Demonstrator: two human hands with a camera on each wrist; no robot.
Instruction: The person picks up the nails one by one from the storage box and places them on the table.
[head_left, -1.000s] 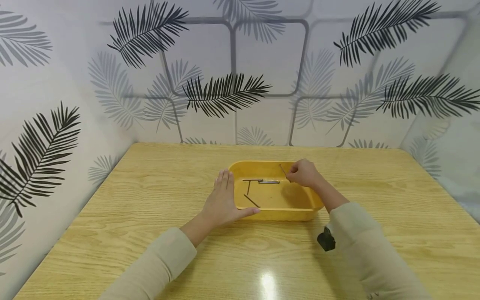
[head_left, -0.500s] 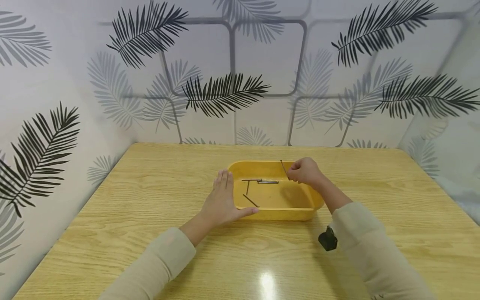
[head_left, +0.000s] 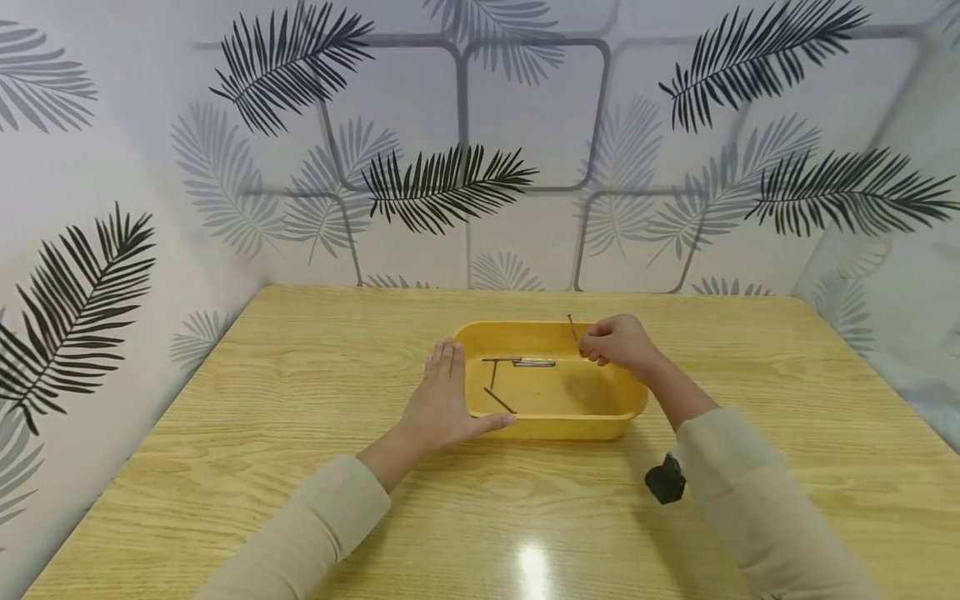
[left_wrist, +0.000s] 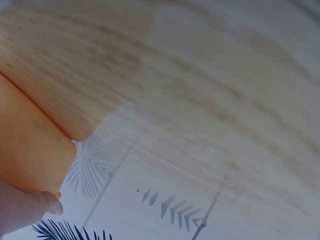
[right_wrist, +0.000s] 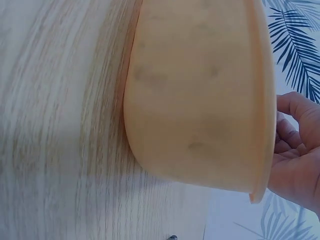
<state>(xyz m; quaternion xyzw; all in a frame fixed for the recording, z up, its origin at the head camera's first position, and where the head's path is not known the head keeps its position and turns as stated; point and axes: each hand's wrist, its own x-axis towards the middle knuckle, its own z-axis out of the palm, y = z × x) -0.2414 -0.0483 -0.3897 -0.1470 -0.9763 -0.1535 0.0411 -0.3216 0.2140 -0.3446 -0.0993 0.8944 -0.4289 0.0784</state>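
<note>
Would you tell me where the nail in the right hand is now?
In the head view, the nail is pinched by the right hand over the yellow tray's far right rim.

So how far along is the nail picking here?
Nothing lies outside the tray yet. In hand: the right hand pinches one nail raised over the far rim, while the left hand steadies the tray's side. Left: about three nails on its floor.

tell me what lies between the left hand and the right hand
In the head view, the near left part of the yellow tray lies between the left hand and the right hand, with loose metal rods on its floor. The right hand pinches one thin rod.
</note>
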